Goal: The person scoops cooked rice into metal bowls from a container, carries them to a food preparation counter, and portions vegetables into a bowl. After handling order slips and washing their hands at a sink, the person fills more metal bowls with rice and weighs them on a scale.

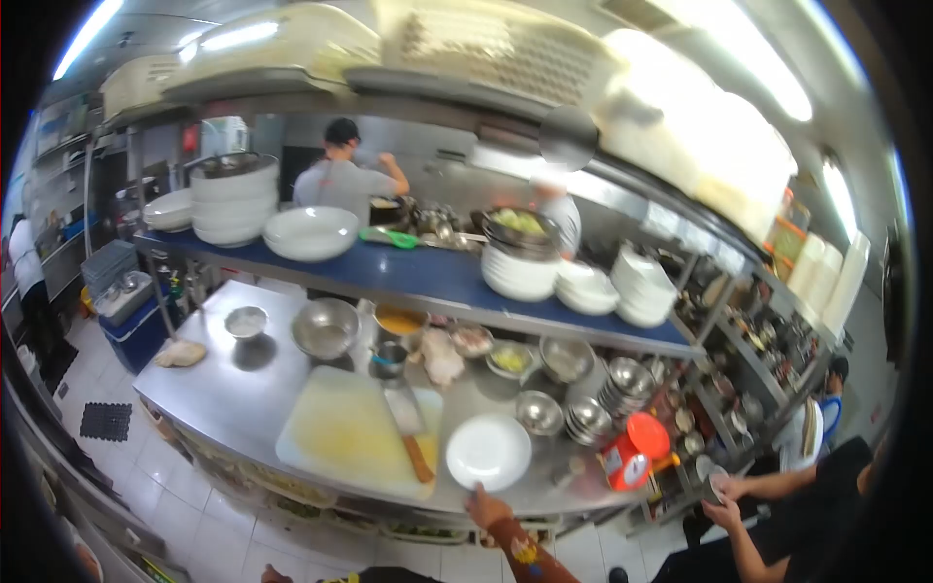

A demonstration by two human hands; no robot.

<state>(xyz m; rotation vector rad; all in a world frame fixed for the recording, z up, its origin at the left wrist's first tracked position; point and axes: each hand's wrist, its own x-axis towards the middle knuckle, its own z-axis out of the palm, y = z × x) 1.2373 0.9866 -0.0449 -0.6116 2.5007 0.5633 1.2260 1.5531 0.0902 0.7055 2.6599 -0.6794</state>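
My right hand (488,507) has its fingers at the near rim of a round white plate (489,452), gripping it above the front edge of the steel table. Only a small part of my left hand (274,575) shows at the bottom edge, low in front of the table and away from any object; its fingers cannot be made out. Left of the plate, a cleaver (405,413) with a wooden handle lies on a yellow-stained cutting board (335,428). Metal bowls (539,413) stand just beyond the plate.
A red kitchen scale (637,452) stands right of the bowls. Behind them are raw poultry (442,358) and a large steel bowl (326,328). White dishes (311,233) stack on the blue shelf (418,272). At right, another person's hands (724,496) hold a small object. Others work behind.
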